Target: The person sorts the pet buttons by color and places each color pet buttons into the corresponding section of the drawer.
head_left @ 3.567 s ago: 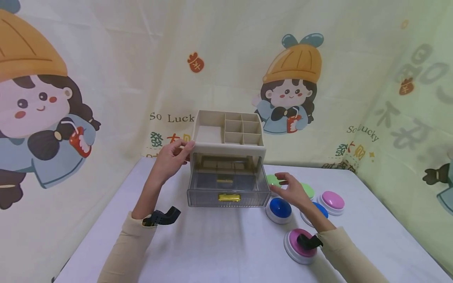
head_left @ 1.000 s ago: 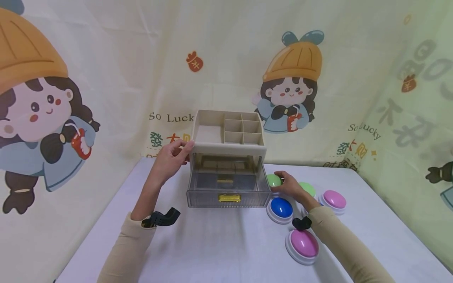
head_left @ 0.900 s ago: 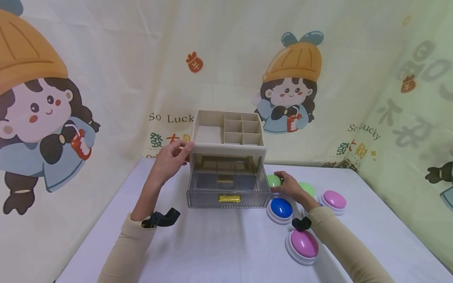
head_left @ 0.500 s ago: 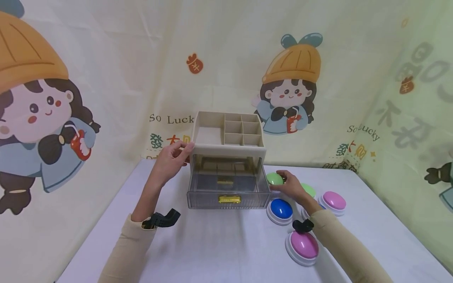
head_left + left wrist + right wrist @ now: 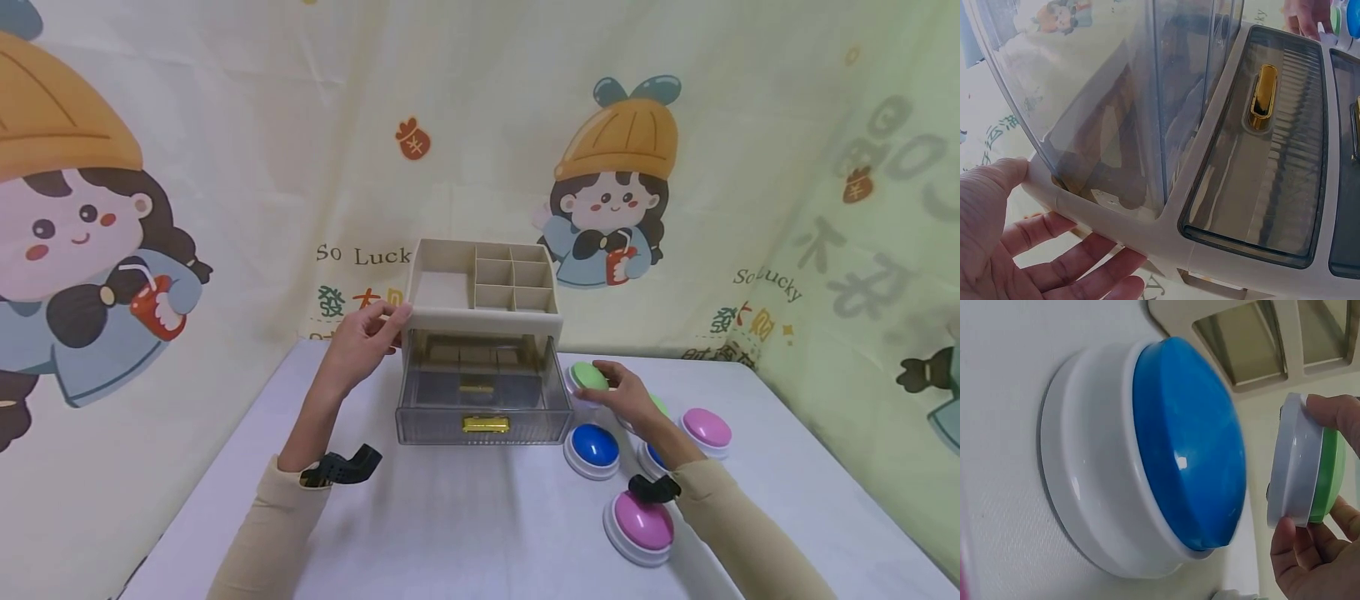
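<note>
A beige desk organizer point(image 5: 483, 319) with top compartments stands mid-table, its clear smoky drawer point(image 5: 435, 425) with a gold handle pulled out toward me. At its left front corner is my left hand point(image 5: 360, 342); in the left wrist view the thumb lies on the front edge and the fingers reach along the side wall. To the right of the drawer, my right hand point(image 5: 628, 398) pinches a white-based button with a green dome point(image 5: 588, 377) between thumb and fingers. In the right wrist view this green button point(image 5: 1329, 469) is tipped on edge and raised off the table.
Nearest the right hand is a blue button point(image 5: 596, 445). Another blue one point(image 5: 654, 454) and a second green one point(image 5: 660, 405) are partly covered by the right arm. Pink buttons lie at the right point(image 5: 707, 427) and in front point(image 5: 642, 521). A printed cloth hangs behind.
The right hand, earlier open beside the green button, has taken hold of it, lifted it and moved slightly right, away from the drawer. The left hand and organizer have stayed in place.
</note>
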The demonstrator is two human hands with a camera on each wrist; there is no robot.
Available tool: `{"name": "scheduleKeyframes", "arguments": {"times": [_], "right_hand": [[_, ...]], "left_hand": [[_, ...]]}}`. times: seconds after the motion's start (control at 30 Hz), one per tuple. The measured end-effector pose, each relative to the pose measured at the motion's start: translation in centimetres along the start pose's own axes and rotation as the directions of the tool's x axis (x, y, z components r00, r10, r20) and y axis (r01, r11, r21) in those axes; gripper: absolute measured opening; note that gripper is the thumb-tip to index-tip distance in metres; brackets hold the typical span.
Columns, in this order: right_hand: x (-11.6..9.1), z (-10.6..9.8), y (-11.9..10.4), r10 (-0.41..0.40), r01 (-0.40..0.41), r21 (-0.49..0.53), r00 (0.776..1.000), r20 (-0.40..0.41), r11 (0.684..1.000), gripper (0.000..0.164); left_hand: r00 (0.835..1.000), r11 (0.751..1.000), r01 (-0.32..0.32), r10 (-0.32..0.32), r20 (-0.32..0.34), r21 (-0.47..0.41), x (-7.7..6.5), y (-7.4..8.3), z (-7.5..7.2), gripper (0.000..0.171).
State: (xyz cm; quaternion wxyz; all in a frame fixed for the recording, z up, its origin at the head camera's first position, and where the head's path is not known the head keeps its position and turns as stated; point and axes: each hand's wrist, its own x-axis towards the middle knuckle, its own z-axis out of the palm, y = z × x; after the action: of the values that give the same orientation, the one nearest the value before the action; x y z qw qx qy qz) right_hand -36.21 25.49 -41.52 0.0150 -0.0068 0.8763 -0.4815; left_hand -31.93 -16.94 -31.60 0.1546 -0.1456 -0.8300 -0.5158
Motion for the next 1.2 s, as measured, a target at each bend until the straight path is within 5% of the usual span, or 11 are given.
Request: {"name": "scheduleKeyframes", "arguments": {"times": [0.57,1.2], "right_hand": [[-4.4,-0.6,-2.5,-0.131,0.131,-0.005,0.991,-0.007,0.991,0.092],[-6.0,-1.7,-4.9,-0.232,0.233,0.012,0.971,-0.057,0.972,0.087]], "left_hand": [[1.0,1.0,-0.021,0.021,-0.002,0.002,0.0,-0.1,-0.1,0.048],[1.0,1.0,-0.006,0.006,0.001,-0.017,0.1,-0.3,0.2,0.048]]}}
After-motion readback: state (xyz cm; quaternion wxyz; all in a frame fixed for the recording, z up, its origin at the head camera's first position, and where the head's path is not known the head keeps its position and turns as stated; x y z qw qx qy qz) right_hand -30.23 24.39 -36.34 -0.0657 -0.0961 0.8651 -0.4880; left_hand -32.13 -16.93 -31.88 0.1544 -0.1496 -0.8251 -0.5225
